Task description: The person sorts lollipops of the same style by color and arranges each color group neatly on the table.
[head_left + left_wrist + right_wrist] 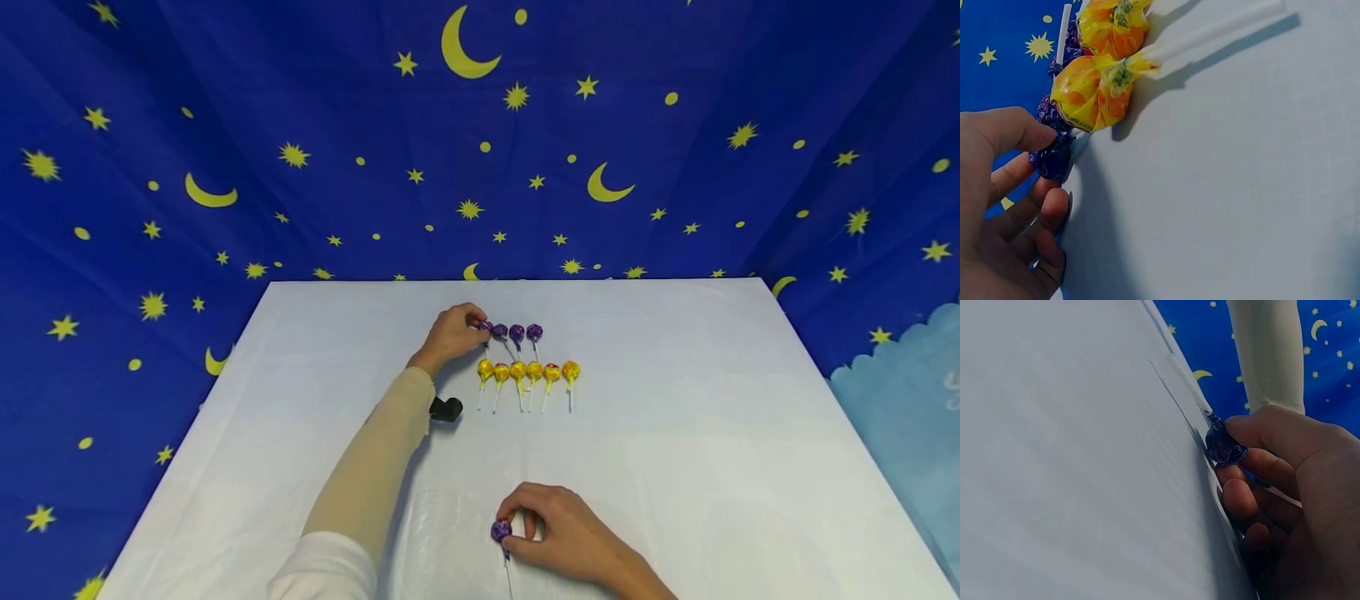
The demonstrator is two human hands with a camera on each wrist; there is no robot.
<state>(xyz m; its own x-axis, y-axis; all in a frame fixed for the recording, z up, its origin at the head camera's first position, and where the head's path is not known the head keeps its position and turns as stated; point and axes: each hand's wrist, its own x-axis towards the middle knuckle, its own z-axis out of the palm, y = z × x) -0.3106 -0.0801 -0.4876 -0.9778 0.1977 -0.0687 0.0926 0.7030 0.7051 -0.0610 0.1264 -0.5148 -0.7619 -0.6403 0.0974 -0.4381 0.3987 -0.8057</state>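
Observation:
My left hand point(454, 335) pinches the head of a purple-wrapped lollipop point(1054, 157) at the left end of the far row. Beside it in that row lie several more purple lollipops point(517, 335), sticks toward me. Nearer me runs a row of several yellow lollipops point(518, 372), also with sticks toward me; one yellow lollipop point(1094, 94) looms large in the left wrist view. Close to the front of the table, my right hand point(564, 533) pinches another purple lollipop point(1225, 445) by its head between thumb and fingers, its white stick pointing toward me.
A black object point(447, 409) sits by the left forearm, partly hidden by the sleeve. All of this is on a white table point(712, 433), with a blue star-and-moon cloth point(360, 108) hanging behind and at the sides. Light blue scalloped material point(907, 417) shows at right.

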